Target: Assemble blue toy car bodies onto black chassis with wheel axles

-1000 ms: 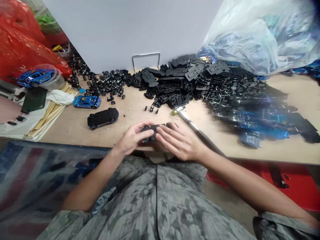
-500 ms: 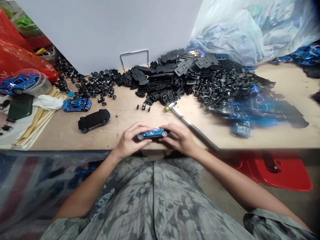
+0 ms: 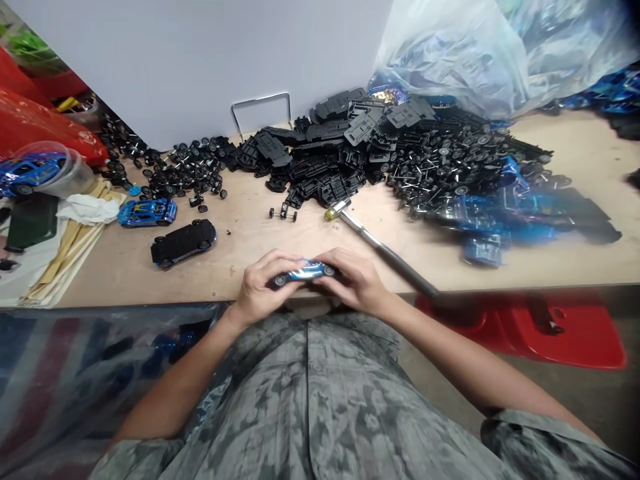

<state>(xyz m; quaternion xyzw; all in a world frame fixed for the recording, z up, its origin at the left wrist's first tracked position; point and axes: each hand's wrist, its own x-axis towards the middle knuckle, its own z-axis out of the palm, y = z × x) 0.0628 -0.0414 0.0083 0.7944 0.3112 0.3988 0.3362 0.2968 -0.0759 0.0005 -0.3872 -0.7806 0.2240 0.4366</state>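
Observation:
A small blue toy car (image 3: 307, 270) is held between both hands at the table's front edge, its wheels showing along the near side. My left hand (image 3: 264, 283) grips its left end, with the thumb low and the fingers over the top. Closed on the right end is my right hand (image 3: 354, 279), in a similar grip. To the left lies an overturned toy car (image 3: 184, 243), black underside up. Behind that, a blue toy car (image 3: 148, 213) rests on the table. A hammer (image 3: 383, 250) with a yellowish head lies just beyond my right hand.
Black car chassis (image 3: 320, 150) form a heap at the back, with wheel axles (image 3: 445, 163) piled beside them. More axles (image 3: 187, 167) lie at the back left. Blurred blue car bodies (image 3: 483, 247) lie at the right. A red stool (image 3: 575, 333) stands below the table edge.
The toy car in my hands has tilted slightly, and my fingers now cover more of its top. The whole view has shifted a little; the things on the table otherwise stay in place.

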